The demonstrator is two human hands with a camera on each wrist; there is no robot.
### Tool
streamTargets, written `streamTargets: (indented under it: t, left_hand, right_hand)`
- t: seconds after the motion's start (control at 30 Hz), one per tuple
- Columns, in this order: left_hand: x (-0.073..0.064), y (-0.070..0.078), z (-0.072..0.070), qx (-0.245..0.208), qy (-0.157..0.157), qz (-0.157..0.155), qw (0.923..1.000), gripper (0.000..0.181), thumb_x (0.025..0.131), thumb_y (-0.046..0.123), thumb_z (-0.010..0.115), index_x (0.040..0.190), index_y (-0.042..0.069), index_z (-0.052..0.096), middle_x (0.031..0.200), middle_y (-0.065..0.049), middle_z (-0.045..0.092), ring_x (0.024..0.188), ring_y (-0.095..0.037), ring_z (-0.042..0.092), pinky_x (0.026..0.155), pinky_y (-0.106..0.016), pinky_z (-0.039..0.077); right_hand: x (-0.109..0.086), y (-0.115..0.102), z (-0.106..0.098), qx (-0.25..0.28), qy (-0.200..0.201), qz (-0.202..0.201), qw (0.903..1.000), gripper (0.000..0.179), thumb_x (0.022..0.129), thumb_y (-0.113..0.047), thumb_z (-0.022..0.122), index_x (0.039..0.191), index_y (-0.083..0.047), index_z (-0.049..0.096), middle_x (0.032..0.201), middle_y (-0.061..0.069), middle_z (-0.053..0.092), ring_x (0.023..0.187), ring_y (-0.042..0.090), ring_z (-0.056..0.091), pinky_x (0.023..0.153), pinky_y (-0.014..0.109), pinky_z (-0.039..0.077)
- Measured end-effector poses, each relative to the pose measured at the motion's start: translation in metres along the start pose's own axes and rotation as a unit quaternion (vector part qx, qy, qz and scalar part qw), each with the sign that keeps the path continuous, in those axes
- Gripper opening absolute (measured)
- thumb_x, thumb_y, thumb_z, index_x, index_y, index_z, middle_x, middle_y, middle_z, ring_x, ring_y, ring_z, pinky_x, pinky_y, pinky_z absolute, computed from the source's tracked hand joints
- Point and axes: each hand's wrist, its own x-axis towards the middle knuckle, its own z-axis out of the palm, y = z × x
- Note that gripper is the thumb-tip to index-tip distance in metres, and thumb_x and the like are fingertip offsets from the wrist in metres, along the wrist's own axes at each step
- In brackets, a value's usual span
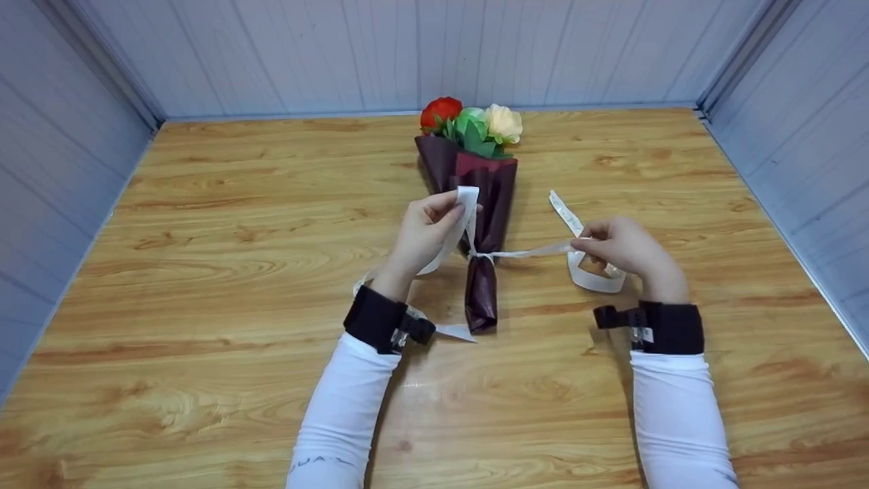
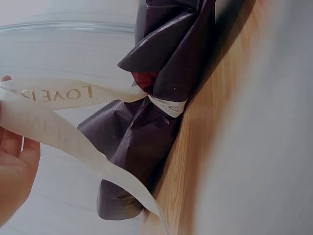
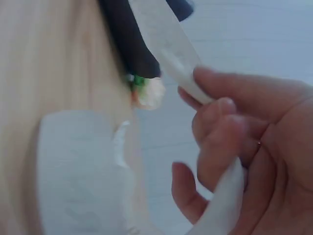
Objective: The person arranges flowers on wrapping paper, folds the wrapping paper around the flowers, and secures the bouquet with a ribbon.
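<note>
A bouquet wrapped in dark maroon paper [image 1: 499,204] lies on the table, with red, green and cream flowers [image 1: 468,125] at its far end. White ribbon [image 2: 168,105] with gold lettering circles its narrow waist. My left hand [image 1: 428,227] pinches one ribbon tail, raised above the wrap and folded over at the fingertips. Between thumb and fingers, my right hand [image 1: 628,251] pinches the other tail, stretched sideways from the knot [image 1: 481,256]. In the right wrist view the slack of that tail [image 3: 83,171] loops down below the fingers.
The wood-grain table [image 1: 237,272] is bounded by pale panelled walls [image 1: 434,54] at the back and sides. A loose ribbon end [image 1: 456,332] lies near the left wrist, beside the wrapped stem end. Black bands [image 1: 672,328] with small cameras sit on both wrists.
</note>
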Motion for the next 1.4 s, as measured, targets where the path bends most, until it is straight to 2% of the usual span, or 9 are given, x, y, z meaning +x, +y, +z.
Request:
streamTargets:
  t: [0.1,0.2,0.4,0.57,0.77,0.87,1.03,1.2,1.4]
  left_hand:
    - [0.000,0.000,0.004,-0.005,-0.004,0.002,1.0000,0.028,0.094,-0.004,0.051,0.119,-0.013,0.058,0.106,-0.032,0.064,0.089,-0.010,0.063,0.078,-0.021,0.049]
    - [-0.001,0.000,0.009,-0.001,-0.016,0.008,0.9998,0.028,0.093,-0.004,0.051,0.119,-0.014,0.058,0.106,-0.032,0.064,0.092,-0.015,0.065,0.079,-0.021,0.049]
    - [-0.002,-0.002,0.022,0.038,-0.056,0.002,0.9977,0.029,0.094,-0.001,0.052,0.120,-0.012,0.058,0.109,-0.029,0.065,0.094,-0.021,0.065,0.078,-0.022,0.051]
    - [-0.004,-0.003,0.032,0.087,-0.076,0.001,0.9933,0.028,0.094,0.002,0.054,0.119,-0.009,0.061,0.113,-0.024,0.065,0.095,-0.019,0.063,0.080,-0.021,0.049]
    - [-0.005,-0.002,0.040,0.102,-0.124,-0.002,0.9870,0.028,0.095,0.003,0.052,0.119,-0.007,0.061,0.117,-0.022,0.064,0.104,-0.026,0.062,0.082,-0.020,0.049]
    - [-0.005,-0.001,0.040,0.104,-0.147,-0.005,0.9837,0.027,0.096,0.002,0.049,0.119,-0.005,0.063,0.115,-0.020,0.065,0.094,-0.022,0.063,0.075,-0.017,0.048]
    - [-0.006,-0.001,0.038,0.101,-0.164,-0.002,0.9813,0.032,0.092,-0.004,0.044,0.116,-0.003,0.065,0.107,-0.017,0.068,0.075,-0.008,0.053,0.066,-0.017,0.041]
    - [-0.007,-0.002,0.035,0.096,-0.175,0.008,0.9799,0.031,0.084,-0.003,0.048,0.108,-0.003,0.068,0.096,-0.010,0.068,0.078,-0.005,0.052,0.069,-0.018,0.041]
    - [-0.007,-0.004,0.036,0.082,-0.178,0.043,0.9797,0.021,0.091,0.012,0.060,0.102,-0.003,0.070,0.079,-0.002,0.063,0.069,-0.003,0.047,0.064,-0.019,0.037]
  right_hand:
    - [-0.010,-0.008,-0.004,-0.010,0.010,-0.041,0.9991,0.031,0.091,-0.030,0.064,0.081,-0.001,0.061,0.058,-0.005,0.052,0.051,0.008,0.048,0.048,0.024,0.038]
    - [-0.020,-0.018,-0.004,0.027,-0.006,-0.119,0.9925,0.022,0.088,-0.019,0.067,0.082,0.002,0.064,0.060,-0.009,0.058,0.051,0.005,0.048,0.048,0.021,0.039]
    - [-0.033,-0.034,0.001,0.098,-0.071,-0.295,0.9479,0.004,0.086,0.005,0.063,0.087,0.007,0.065,0.068,-0.012,0.060,0.056,0.000,0.050,0.051,0.019,0.043]
    - [-0.032,-0.046,0.006,0.087,-0.051,-0.375,0.9216,0.007,0.084,0.009,0.063,0.087,0.005,0.067,0.081,-0.008,0.064,0.070,0.003,0.055,0.065,0.019,0.046]
    - [-0.022,-0.066,0.009,0.066,-0.031,-0.402,0.9130,0.009,0.087,0.007,0.060,0.091,0.004,0.067,0.087,-0.006,0.064,0.076,0.007,0.058,0.069,0.019,0.048]
    - [-0.017,-0.075,0.010,0.064,-0.019,-0.404,0.9124,0.010,0.087,0.007,0.060,0.093,0.005,0.067,0.088,-0.005,0.064,0.077,0.007,0.059,0.069,0.018,0.048]
    - [-0.008,-0.085,0.013,0.068,0.009,-0.393,0.9170,0.009,0.086,0.007,0.062,0.094,0.007,0.066,0.088,-0.007,0.063,0.074,0.004,0.057,0.064,0.017,0.047]
    - [0.001,-0.091,0.014,0.074,0.030,-0.371,0.9253,0.008,0.085,0.008,0.063,0.092,0.008,0.066,0.086,-0.010,0.063,0.074,0.003,0.057,0.065,0.016,0.046]
    - [0.010,-0.100,0.013,0.047,0.041,-0.354,0.9330,0.009,0.084,0.005,0.065,0.093,0.008,0.067,0.087,0.009,0.066,0.075,0.002,0.058,0.068,0.016,0.047]
